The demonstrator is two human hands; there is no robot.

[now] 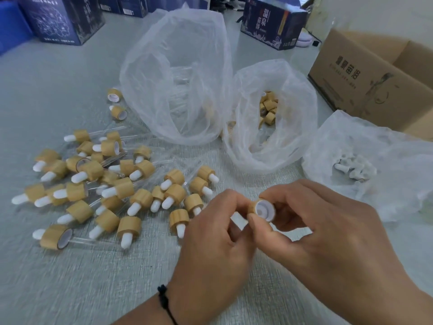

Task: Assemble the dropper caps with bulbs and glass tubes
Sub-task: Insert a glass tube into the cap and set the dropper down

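A bamboo-coloured dropper cap (262, 208) with a white inner liner faces me, held between both hands above the grey table. My right hand (328, 231) grips it with thumb and fingers from the right. My left hand (215, 233) pinches at its left side, where a white bulb end (237, 218) shows between the fingers. A pile of assembled droppers (105, 184) with white bulbs and glass tubes lies to the left.
Three plastic bags stand behind: one with glass tubes (178, 85), one with bamboo caps (269, 109), one with white bulbs (353, 168). A cardboard box (375, 78) sits at the right and dark blue boxes (63, 19) at the back.
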